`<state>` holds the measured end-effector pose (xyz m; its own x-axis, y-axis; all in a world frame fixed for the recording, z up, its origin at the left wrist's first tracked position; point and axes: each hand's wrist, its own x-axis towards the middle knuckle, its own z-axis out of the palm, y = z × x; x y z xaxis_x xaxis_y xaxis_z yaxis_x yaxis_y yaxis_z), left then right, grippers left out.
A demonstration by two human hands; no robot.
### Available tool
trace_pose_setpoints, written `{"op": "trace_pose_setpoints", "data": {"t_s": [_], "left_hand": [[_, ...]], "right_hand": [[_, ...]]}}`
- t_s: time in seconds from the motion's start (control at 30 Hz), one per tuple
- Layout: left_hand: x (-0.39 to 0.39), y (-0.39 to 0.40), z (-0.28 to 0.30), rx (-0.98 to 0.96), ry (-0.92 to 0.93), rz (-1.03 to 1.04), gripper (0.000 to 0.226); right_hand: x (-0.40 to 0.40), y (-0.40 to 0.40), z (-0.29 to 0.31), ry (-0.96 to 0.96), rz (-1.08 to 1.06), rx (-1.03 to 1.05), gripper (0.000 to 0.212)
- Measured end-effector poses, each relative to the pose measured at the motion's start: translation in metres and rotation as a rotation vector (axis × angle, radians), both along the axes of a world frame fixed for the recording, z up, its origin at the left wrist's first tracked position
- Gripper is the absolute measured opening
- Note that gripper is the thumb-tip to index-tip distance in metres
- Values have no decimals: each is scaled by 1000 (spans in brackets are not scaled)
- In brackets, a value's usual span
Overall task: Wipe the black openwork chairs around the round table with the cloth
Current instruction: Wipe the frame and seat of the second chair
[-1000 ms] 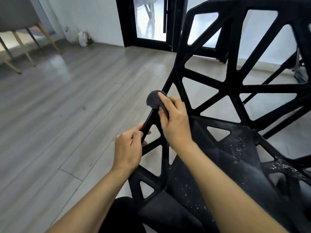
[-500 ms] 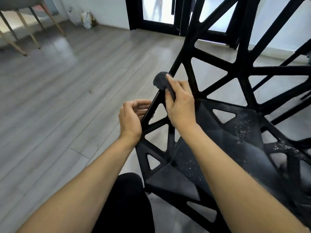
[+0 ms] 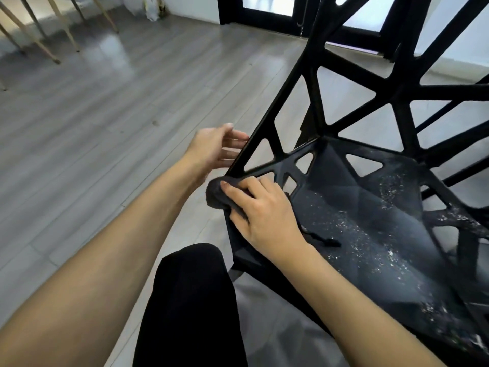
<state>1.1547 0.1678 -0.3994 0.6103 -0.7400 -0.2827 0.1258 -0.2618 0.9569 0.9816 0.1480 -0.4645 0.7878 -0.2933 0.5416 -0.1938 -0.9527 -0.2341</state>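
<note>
Your right hand (image 3: 260, 211) grips the dark cloth (image 3: 217, 196), fingers curled over it, and presses it against the front left corner of the black chair (image 3: 370, 207), where the slanted side bar meets the seat edge. Your left hand (image 3: 215, 148) is spread loosely just beside that bar, fingers relaxed, holding nothing; you cannot tell from here whether the fingertips touch the bar. The seat is speckled with pale dust toward the right. Your black-clad knee (image 3: 190, 300) sits below the chair's front edge, over the grey wooden floor (image 3: 92, 128).
</note>
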Motion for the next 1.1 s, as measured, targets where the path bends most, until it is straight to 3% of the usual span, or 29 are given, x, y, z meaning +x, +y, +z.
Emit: {"op": "trace_pose_setpoints", "data": {"t_s": [0.1, 0.17, 0.3, 0.4, 0.57, 0.63, 0.73, 0.93, 1.03, 1.1], "left_hand": [[-8, -18, 1, -26, -347, -90, 27], [-17, -26, -5, -43, -540, -52, 27], [-33, -28, -25, -67, -712, 88, 27], [-36, -30, -32, -52, -890, 130, 28], [-34, -31, -42, -46, -1008, 112, 29], [-33, -32, -43, -57, -1009, 111, 30], [-32, -35, -43, -63, -1020, 112, 31], [-30, -37, -44, -53, -1019, 123, 32], [-30, -36, -44, -63, -1035, 117, 31], [-29, -34, -45, -71, -1023, 120, 31]], "right_hand": [[-9, -10, -6, 54, 73, -119, 46], [-8, -19, -12, 48, -10, -148, 45], [-9, -56, -23, 145, -402, -105, 45], [-13, -92, -18, 281, -533, 3, 39], [-12, -152, -1, -23, -717, 211, 31], [-1, -169, -5, 66, -787, 258, 31], [10, -172, -17, 150, -741, 273, 31], [-39, -105, -21, 85, -342, 390, 34], [-74, -87, -18, 208, -171, 308, 38], [-103, -103, -25, 261, -178, 172, 39]]}}
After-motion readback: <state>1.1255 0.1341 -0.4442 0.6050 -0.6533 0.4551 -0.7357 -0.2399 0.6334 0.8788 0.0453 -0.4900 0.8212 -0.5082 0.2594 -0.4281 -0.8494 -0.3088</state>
